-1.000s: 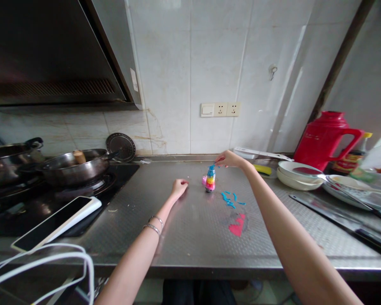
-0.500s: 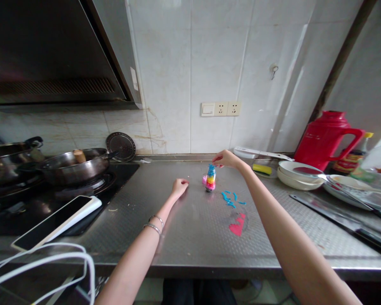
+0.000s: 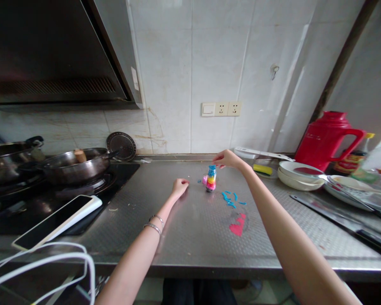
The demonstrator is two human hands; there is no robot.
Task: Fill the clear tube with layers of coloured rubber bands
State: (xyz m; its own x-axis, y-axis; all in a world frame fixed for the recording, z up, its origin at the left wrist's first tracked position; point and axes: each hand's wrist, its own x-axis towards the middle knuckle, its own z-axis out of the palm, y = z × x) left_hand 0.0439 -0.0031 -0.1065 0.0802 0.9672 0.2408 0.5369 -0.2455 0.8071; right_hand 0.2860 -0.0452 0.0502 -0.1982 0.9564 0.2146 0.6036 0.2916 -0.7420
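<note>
A small clear bottle (image 3: 211,178) filled with pink, yellow and blue layers stands upright on the steel counter (image 3: 190,228). At its mouth is my right hand (image 3: 227,159), fingers pinched together; whatever is between them is too small to make out. My left hand (image 3: 180,187) rests on the counter left of the bottle, its fingers curled closed, their contents hidden. Behind the bottle's left side sits a pink object (image 3: 205,180), partly covered, with a tiny blue piece (image 3: 199,181) beside it. Several blue strips (image 3: 229,199) and a pink heart-shaped patch (image 3: 236,228) lie to the right.
On the left are a hob with a steel pan (image 3: 76,167), a phone-like device (image 3: 57,222) and a white cable (image 3: 82,255). To the right stand a red thermos jug (image 3: 324,140), white bowls (image 3: 300,180), a yellow sponge (image 3: 262,170) and a long knife (image 3: 324,214).
A tiny blue piece now shows on the counter left of the pink object. Both hands stay nearly where they were.
</note>
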